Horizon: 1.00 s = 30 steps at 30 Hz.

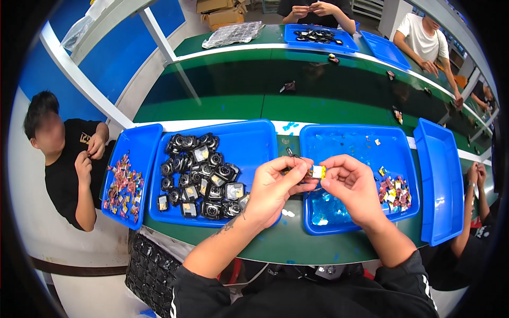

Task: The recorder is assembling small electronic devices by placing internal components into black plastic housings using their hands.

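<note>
My left hand (273,188) and my right hand (350,185) meet over the gap between two blue trays. Together they pinch a small yellow-and-white part (317,171) with thin dark wires trailing up to the left. The left blue tray (254,143) holds several black round-lensed modules (199,177). The right blue tray (344,143) holds a heap of small red and yellow parts (395,192) near its right side and clear film scraps (324,208) at its front.
A narrow blue tray (139,142) of small red parts lies at the far left, an empty blue tray (440,180) at the right. A dark green conveyor belt (254,90) runs behind. Other people sit left, right and across. A black grid tray (151,273) sits below the table edge.
</note>
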Each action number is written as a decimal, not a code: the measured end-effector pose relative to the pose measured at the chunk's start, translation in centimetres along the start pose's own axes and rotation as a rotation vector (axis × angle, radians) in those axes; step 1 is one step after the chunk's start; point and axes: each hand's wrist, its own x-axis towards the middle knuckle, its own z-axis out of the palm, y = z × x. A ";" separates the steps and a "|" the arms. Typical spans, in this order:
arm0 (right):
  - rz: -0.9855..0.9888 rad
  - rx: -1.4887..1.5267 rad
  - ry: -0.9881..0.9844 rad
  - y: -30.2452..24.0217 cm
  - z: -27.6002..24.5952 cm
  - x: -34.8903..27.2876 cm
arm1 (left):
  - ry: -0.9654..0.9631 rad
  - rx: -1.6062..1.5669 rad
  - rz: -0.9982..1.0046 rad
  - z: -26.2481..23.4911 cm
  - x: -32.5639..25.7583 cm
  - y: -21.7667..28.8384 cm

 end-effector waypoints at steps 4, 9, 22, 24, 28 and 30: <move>-0.014 0.049 0.038 0.1 -0.2 0.0 | 0.001 0.038 0.039 0.0 0.1 0.4; -0.047 0.077 0.030 0.5 -0.6 -0.1 | 0.020 0.186 0.040 -0.3 0.1 0.3; 0.173 0.345 0.010 0.1 -1.2 -0.1 | -0.062 -0.045 -0.098 -0.5 0.1 0.1; 0.179 0.365 0.016 0.2 -1.2 -0.1 | -0.035 0.187 0.065 -0.2 0.1 -0.4; 0.230 0.429 0.002 0.0 -1.4 -0.2 | -0.008 0.143 0.004 0.0 0.2 0.0; 0.245 0.457 -0.010 -0.1 -1.4 -0.1 | 0.015 0.163 -0.020 -0.2 0.2 -0.1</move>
